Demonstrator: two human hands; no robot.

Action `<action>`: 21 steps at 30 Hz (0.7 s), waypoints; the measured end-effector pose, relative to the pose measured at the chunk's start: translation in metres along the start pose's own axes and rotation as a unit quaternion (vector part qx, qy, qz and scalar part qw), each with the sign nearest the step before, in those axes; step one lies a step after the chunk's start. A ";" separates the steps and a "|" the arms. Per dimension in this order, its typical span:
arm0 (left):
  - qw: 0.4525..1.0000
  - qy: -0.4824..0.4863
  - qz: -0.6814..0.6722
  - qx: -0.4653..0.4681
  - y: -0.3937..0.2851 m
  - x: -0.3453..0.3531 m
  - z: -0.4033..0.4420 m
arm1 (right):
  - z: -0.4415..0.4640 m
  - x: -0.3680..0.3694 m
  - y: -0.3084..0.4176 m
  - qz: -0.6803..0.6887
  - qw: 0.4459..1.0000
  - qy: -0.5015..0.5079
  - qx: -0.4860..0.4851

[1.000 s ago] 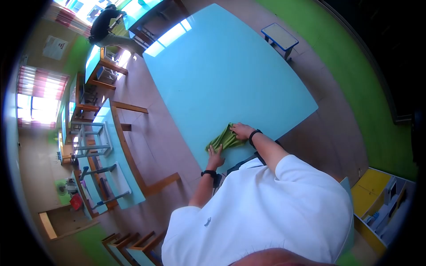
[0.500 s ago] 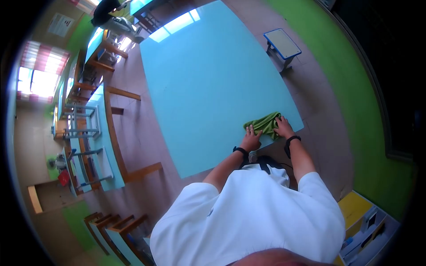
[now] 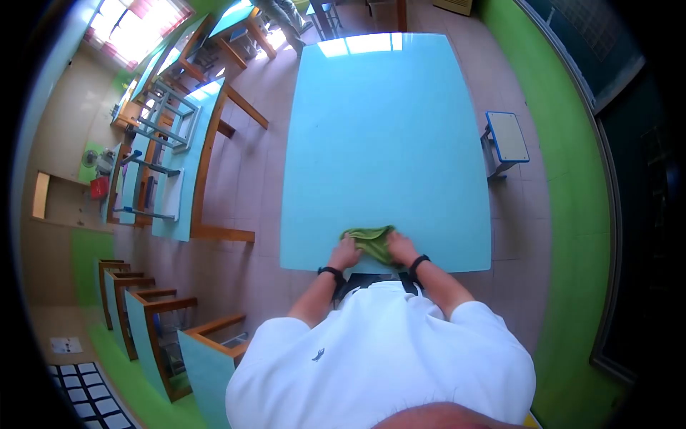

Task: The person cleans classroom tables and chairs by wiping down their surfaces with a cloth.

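Observation:
A crumpled green cloth lies on the light-blue tabletop, close to its near edge. My left hand grips the cloth's left end with the fingers curled in. At the other end, my right hand is closed on the cloth, slightly blurred, its fingertips partly hidden in the folds. Both hands rest at table height, a short way apart, with the cloth bunched between them.
A small stool with a blue rim stands right of the table. On the left, upturned stools sit on another blue table. Wooden-edged furniture lines the lower left. A person's legs show beyond the far end.
The view has turned, and the table now appears straighter. My hands and the cloth have moved left from the near right corner along the near edge. My flatter, spread fingers have closed on the cloth.

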State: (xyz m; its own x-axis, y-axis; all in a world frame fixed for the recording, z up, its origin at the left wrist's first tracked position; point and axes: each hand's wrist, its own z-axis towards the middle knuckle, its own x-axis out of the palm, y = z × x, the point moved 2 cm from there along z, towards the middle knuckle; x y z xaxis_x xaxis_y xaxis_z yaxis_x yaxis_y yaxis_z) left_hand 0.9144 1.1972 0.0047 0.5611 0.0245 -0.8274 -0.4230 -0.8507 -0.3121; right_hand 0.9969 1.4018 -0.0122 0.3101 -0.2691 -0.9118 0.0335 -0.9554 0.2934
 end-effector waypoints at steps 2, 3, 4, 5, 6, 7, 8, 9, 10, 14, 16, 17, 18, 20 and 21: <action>0.999 0.020 0.002 -0.042 0.031 -0.016 -0.018 | 0.017 0.010 0.033 0.062 0.998 -0.017 -0.027; 0.997 0.024 -0.021 -0.076 0.049 -0.016 -0.026 | 0.019 0.004 0.048 0.054 0.993 0.019 -0.100; 0.993 0.027 -0.044 -0.108 0.059 -0.015 -0.030 | 0.017 0.001 0.056 0.045 0.983 0.053 -0.172; 0.994 0.034 -0.035 -0.100 0.061 -0.016 -0.035 | 0.016 0.004 0.056 0.053 0.984 0.049 -0.161; 0.995 0.016 -0.017 -0.096 0.063 -0.017 -0.042 | 0.016 0.008 0.056 0.016 0.988 0.031 -0.151; 0.996 -0.002 -0.001 -0.092 0.064 -0.018 -0.046 | 0.015 0.012 0.056 -0.021 0.990 0.016 -0.141; 0.997 0.006 0.007 -0.081 0.064 -0.016 -0.046 | 0.009 0.007 0.052 -0.014 0.992 0.014 -0.127; 0.997 -0.024 0.058 -0.042 0.061 -0.015 -0.041 | 0.003 -0.003 0.039 -0.005 0.996 0.035 -0.084; 0.993 -0.057 0.106 -0.002 0.056 -0.014 -0.035 | -0.005 -0.014 0.025 0.003 0.998 0.056 -0.041; 0.964 -0.065 0.208 0.155 0.000 -0.014 0.009 | -0.045 -0.031 -0.026 0.022 0.992 0.074 0.103; 0.936 -0.117 0.218 0.250 -0.030 0.003 0.029 | -0.071 -0.029 -0.045 -0.005 0.982 0.071 0.177; 0.924 -0.131 0.218 0.285 -0.055 0.003 0.033 | -0.086 -0.024 -0.053 -0.022 0.973 0.064 0.219; 0.913 -0.134 0.222 0.314 -0.076 0.006 0.036 | -0.102 -0.012 -0.064 -0.016 0.969 0.064 0.236; 0.898 -0.133 0.220 0.358 -0.107 0.015 0.042 | -0.130 0.013 -0.082 -0.046 0.941 0.048 0.331; 0.898 -0.109 0.200 0.377 -0.119 0.021 0.043 | -0.142 0.008 -0.075 -0.045 0.936 0.052 0.344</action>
State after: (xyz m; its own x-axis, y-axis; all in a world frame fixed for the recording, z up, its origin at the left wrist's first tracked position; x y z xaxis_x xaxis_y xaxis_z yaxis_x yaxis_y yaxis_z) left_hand 0.9454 1.3214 0.0043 0.1384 -0.0311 -0.9899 -0.9673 -0.2187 -0.1284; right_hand 1.1322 1.4884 -0.0011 0.4279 -0.2053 -0.8802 -0.5457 -0.8350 -0.0705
